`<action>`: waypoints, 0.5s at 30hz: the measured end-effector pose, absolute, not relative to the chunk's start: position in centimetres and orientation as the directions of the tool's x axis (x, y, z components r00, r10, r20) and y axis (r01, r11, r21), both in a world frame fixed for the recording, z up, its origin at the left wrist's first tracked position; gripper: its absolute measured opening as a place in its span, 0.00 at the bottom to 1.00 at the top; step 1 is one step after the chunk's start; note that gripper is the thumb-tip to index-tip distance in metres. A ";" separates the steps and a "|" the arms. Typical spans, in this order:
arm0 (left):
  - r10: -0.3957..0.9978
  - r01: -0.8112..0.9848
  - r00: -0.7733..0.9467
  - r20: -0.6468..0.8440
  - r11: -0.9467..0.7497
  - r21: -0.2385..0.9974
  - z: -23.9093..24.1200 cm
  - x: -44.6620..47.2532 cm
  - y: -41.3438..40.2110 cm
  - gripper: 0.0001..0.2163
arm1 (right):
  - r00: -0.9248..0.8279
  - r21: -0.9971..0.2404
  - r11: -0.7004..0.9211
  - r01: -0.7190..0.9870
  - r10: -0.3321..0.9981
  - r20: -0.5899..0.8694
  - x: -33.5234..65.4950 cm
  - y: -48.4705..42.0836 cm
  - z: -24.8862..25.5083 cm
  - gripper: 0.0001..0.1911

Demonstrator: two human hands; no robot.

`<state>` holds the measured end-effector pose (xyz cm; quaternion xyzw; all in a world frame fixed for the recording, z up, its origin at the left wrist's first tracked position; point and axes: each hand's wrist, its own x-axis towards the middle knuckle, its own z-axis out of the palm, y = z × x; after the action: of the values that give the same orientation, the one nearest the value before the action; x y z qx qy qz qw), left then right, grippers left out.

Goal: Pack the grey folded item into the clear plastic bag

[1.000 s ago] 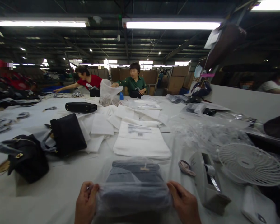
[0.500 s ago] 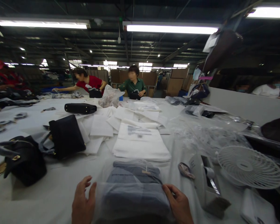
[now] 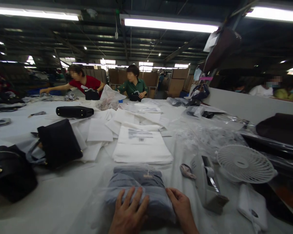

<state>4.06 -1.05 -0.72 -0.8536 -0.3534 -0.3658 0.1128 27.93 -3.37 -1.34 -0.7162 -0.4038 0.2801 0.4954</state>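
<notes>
A dark grey-blue item (image 3: 136, 177) lies flat in front of me inside a cloudy clear plastic bag (image 3: 100, 195); its exact kind is hard to make out through the film. My left hand (image 3: 132, 209) rests on top of the bagged item with its fingers spread. At the bag's right edge, the thumb and fingers of my right hand (image 3: 182, 208) pinch the plastic. Just beyond the item is a stack of white printed bags (image 3: 141, 149) with a barcode.
Black handbags (image 3: 60, 143) stand to the left. On the right are a tape dispenser (image 3: 208, 185), a roll of tape (image 3: 187, 171), a white fan (image 3: 245, 164) and crumpled clear plastic (image 3: 210, 139). Two co-workers (image 3: 135, 84) handle black bags across the table (image 3: 63, 195).
My left hand has moved right, from beside the bag onto the top of the item. My right hand stays at the right edge. The view has turned slightly to the right.
</notes>
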 end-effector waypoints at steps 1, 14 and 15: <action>0.523 0.686 0.475 0.708 -0.724 0.076 -1.0 4.0 -1.0 0.22 | 0.545 -0.930 -0.196 0.311 0.838 0.005 28.3 -3.6 -1.3 0.33; 0.550 0.713 0.490 0.676 -0.699 0.052 -1.2 3.9 -2.1 0.19 | 0.028 -0.447 0.262 0.855 0.838 0.545 25.0 -8.5 -1.6 0.25; 0.523 0.716 0.516 0.679 -0.698 -0.006 -1.4 3.7 -2.0 0.17 | 0.070 -0.511 0.222 0.830 0.869 0.490 25.9 -8.8 -1.5 0.23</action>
<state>3.75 -2.00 -1.35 -0.8585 -0.3608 -0.3346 0.1443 25.91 -8.82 -1.48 -0.6232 -0.6816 0.0252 0.3825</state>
